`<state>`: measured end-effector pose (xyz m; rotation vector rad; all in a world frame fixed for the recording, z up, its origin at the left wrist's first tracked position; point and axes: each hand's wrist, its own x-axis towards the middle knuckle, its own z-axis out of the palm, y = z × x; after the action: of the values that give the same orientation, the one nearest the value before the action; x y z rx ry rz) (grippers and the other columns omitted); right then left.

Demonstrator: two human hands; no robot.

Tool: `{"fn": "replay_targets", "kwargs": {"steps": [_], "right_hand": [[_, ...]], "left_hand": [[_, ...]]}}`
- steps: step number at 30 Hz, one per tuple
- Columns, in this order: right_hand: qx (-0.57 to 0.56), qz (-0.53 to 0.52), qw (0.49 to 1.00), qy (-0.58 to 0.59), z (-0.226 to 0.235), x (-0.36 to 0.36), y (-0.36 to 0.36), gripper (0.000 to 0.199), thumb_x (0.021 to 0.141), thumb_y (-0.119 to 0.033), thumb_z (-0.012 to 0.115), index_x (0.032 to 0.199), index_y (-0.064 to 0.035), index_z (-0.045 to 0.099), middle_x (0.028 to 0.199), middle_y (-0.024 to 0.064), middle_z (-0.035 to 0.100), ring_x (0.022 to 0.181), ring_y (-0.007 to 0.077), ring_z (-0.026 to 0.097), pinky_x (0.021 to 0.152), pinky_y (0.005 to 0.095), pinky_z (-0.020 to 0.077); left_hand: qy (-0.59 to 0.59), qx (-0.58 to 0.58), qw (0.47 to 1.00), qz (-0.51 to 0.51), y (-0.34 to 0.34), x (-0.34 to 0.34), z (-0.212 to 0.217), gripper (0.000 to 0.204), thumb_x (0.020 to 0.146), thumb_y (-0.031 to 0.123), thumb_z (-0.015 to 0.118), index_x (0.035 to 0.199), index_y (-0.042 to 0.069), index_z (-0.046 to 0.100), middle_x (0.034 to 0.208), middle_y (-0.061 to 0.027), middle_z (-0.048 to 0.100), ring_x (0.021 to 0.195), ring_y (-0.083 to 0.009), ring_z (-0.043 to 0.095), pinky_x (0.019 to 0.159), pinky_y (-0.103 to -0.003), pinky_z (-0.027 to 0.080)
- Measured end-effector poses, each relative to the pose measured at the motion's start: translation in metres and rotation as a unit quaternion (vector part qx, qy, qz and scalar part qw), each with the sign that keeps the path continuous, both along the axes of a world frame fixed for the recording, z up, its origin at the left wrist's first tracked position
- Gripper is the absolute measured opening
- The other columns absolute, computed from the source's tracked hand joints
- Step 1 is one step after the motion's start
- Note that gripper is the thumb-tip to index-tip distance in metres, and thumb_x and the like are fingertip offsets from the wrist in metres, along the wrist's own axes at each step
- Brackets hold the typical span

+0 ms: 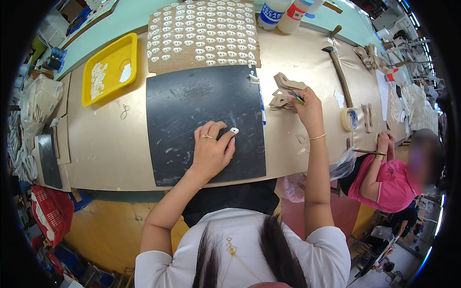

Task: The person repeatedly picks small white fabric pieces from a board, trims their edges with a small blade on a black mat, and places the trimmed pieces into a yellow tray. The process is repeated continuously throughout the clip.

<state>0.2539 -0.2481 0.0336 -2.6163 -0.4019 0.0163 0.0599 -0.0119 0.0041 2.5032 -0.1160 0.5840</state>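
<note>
**Small white piece pinned on the black mat**

Plainly, the biggest risk sits on the black mat [192, 110] in the middle of the table: the left hand [211, 149] presses fingertips closed around a small white oval piece [234, 130] near the mat's right edge, and a slip could flick it off. The right hand [307, 108] grips a thin pen-like tool [297, 97] over a stack of tan cut shapes [283, 91] (it could topple them). The piece looks glossy, tiny, with a dark centre.
</note>
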Motion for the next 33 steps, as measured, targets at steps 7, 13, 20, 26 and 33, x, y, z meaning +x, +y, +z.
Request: {"fn": "replay_targets", "kwargs": {"steps": [7, 13, 20, 26, 33], "right_hand": [[0.0, 0.055, 0.988, -0.144, -0.042, -0.014, -0.011, 0.033, 0.079, -0.002, 0.074, 0.11, -0.013, 0.078, 0.105, 0.0035, 0.069, 0.081, 0.0236, 0.066, 0.073, 0.0352, 0.0527], [0.016, 0.06, 0.967, -0.248, -0.05, -0.024, -0.009, 0.036, 0.074, 0.006, 0.069, 0.103, -0.0129, 0.075, 0.102, 0.0016, 0.074, 0.082, 0.0256, 0.068, 0.075, 0.0346, 0.0529], [0.252, -0.012, 0.965, 0.078, -0.014, -0.042, 0.011, 0.012, 0.092, -0.005, 0.069, 0.104, -0.0052, 0.069, 0.085, 0.0057, 0.071, 0.073, 0.0124, 0.064, 0.071, 0.0253, 0.0498], [0.251, 0.107, 0.909, 0.315, 0.0, -0.067, 0.045, 0.017, 0.095, -0.014, 0.073, 0.098, 0.0016, 0.067, 0.085, 0.0003, 0.068, 0.074, 0.0064, 0.058, 0.069, 0.0232, 0.0485], [0.079, 0.147, 0.952, 0.257, 0.014, -0.077, 0.082, 0.028, 0.088, -0.028, 0.079, 0.09, -0.0015, 0.071, 0.068, 0.0114, 0.068, 0.062, 0.0263, 0.066, 0.061, 0.0349, 0.0498]], "left_hand": [[0.015, -0.041, 0.997, 0.057, 0.006, -0.018, 0.005, 0.025, 0.081, 0.008, 0.076, 0.105, 0.009, 0.071, 0.115, -0.0093, 0.059, 0.113, -0.0306, 0.056, 0.099, -0.044, 0.04], [0.017, -0.054, 0.995, 0.078, 0.013, -0.035, 0.002, 0.033, 0.08, 0.005, 0.075, 0.112, 0.011, 0.07, 0.118, -0.0082, 0.058, 0.113, -0.0299, 0.056, 0.099, -0.044, 0.039], [0.02, -0.051, 0.997, 0.062, 0.012, -0.035, 0.0, 0.033, 0.08, 0.005, 0.074, 0.113, 0.01, 0.07, 0.12, -0.0088, 0.058, 0.114, -0.0303, 0.056, 0.098, -0.044, 0.04], [0.029, -0.043, 0.997, 0.051, 0.012, -0.033, 0.001, 0.033, 0.08, 0.005, 0.074, 0.112, 0.009, 0.07, 0.121, -0.0092, 0.059, 0.114, -0.03, 0.057, 0.096, -0.044, 0.041], [0.047, -0.021, 0.998, 0.038, 0.012, -0.032, -0.001, 0.031, 0.08, 0.009, 0.074, 0.111, 0.009, 0.069, 0.122, -0.0084, 0.059, 0.116, -0.029, 0.055, 0.096, -0.044, 0.039]]}}
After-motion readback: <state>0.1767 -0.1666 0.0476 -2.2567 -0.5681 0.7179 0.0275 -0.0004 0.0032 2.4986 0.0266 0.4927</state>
